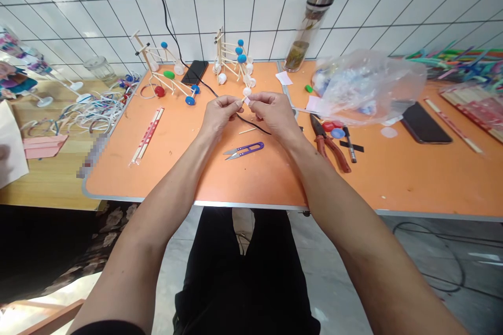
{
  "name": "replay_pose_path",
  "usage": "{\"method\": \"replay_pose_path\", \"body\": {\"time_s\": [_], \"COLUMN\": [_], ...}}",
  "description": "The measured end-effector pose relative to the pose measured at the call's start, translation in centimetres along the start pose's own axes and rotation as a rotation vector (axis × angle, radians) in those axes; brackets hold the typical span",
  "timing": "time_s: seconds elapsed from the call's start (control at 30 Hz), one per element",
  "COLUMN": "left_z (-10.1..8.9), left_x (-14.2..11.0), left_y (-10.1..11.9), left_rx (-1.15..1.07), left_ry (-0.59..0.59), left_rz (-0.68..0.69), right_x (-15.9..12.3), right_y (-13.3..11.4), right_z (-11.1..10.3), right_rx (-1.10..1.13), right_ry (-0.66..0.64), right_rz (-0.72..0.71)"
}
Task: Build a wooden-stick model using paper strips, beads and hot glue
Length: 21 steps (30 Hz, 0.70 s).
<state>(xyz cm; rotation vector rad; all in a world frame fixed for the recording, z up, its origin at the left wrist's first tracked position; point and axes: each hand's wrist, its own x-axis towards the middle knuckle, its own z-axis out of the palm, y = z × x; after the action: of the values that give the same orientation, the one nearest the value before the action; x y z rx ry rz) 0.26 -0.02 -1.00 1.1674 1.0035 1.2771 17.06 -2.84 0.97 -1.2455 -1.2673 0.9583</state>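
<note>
My left hand (220,115) and my right hand (273,114) meet above the orange table (176,172), their fingertips pinching a small white piece (247,100). Its exact shape is hidden by my fingers. A black cable (255,126) passes beneath my hands. Just below them lie purple-handled thread snips (244,151) and a thin wooden stick (247,130). Two wooden stick models (165,70) (231,55) with coloured round parts stand beyond my hands.
Red-handled pliers (330,144) and a clear plastic bag (367,89) lie to the right. A glass bottle (308,29) stands by the white tiled wall (243,5). A phone (426,123) lies at right, and wrapped chopsticks (147,136) at left.
</note>
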Motion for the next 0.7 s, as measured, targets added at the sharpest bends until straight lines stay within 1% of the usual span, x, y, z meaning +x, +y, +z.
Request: {"method": "replay_pose_path", "body": {"time_s": [0.27, 0.7], "left_z": [0.27, 0.16], "left_x": [-0.12, -0.05], "left_y": [0.34, 0.15], "left_rx": [0.044, 0.04], "left_ry": [0.038, 0.034], "left_rz": [-0.018, -0.002], "right_x": [0.1, -0.39], "right_y": [0.24, -0.51], "right_z": [0.12, 0.07], "right_rx": [0.021, 0.057], "right_ry": [0.0, -0.029], "right_rz": [-0.004, 0.025]}}
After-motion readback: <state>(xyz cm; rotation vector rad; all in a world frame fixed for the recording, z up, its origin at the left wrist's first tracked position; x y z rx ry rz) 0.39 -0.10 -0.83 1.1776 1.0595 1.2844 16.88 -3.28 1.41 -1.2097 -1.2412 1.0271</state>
